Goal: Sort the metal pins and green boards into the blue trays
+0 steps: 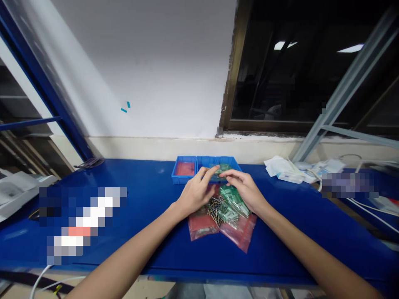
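My left hand [197,190] is over the left side of a small pile, its thumb apart from its stretched fingers and nothing visible between them. My right hand [245,189] hovers at the pile's right side, with index finger and thumb drawn close together; whatever they hold is too small to make out. Beneath the hands lie many loose dark and brassy screw-like pieces [215,209]. Beside them is a clear bag of green-and-white parts [232,204]. Two pink plastic bags [242,233] lie underneath. Just beyond my fingertips, more green material [225,167] shows at the bins.
A row of blue bins [183,179] stands behind the hands, with pink material in the left compartment. The blue tabletop [140,195] extends around the pile. White packets [285,169] and cables lie at right. A blurred-out white object [93,216] lies at left.
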A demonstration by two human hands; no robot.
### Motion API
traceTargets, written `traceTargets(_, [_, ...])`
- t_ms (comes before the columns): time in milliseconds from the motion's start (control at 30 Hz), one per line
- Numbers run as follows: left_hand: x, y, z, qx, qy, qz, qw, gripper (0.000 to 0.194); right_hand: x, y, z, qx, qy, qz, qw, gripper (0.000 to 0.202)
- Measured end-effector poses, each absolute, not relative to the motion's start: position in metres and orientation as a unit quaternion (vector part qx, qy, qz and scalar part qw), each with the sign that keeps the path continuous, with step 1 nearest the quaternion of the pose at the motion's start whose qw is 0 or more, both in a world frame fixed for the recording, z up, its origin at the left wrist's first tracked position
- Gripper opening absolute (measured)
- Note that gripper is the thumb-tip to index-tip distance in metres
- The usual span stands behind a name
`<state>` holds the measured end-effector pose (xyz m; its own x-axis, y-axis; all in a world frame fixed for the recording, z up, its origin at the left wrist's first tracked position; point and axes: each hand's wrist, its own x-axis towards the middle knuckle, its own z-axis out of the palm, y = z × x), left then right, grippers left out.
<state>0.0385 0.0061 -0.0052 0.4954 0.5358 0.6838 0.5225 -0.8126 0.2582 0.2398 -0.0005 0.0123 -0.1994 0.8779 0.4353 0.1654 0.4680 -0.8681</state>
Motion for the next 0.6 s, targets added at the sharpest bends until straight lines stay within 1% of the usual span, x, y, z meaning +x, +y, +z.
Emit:
traceTargets(167, [0.0385, 0.0060, -0.0042, 0.847, 0.326, 0.421, -0.002, 0.042, 0.2389, 0.0020, 0.0076, -0.359, -0.678, 0.377, 0.519, 0.028])
traceTargets(233, [0.0381, 0.0057, -0.0038, 0.841, 0.327, 0.430, 0.000, 0.036, 0.2380, 0.0014, 0.0069, -0.359, -0.686, 0.376, 0.509, 0.027])
traceTargets(300, [0.0379, 0.0052, -0.0031, 0.840, 0.323, 0.436, 0.006, 0.030, 0.2374, 0.0002, 0.0067, -0.365, -0.702, 0.352, 0.500, 0.022])
traceTargets(400, [0.0382, 0.0049, -0.0028, 0.833, 0.316, 0.454, 0.007, 0.025, 0.2366, -0.0017, 0.0066, -0.394, -0.735, 0.259, 0.487, 0.019])
traceTargets(433, [0.0382, 0.0052, -0.0034, 0.828, 0.316, 0.462, 0.005, 0.028, 0.2362, -0.0022, 0.0065, -0.403, -0.745, 0.224, 0.482, 0.019])
traceTargets(500, [0.0381, 0.0060, -0.0056, 0.823, 0.318, 0.471, 0.004, 0.040, 0.2353, -0.0030, 0.0059, -0.410, -0.758, 0.177, 0.476, 0.017])
traceTargets(600, [0.0383, 0.0063, -0.0093, 0.830, 0.306, 0.466, 0.013, 0.062, 0.2334, -0.0046, 0.0056, -0.393, -0.763, 0.164, 0.486, 0.013])
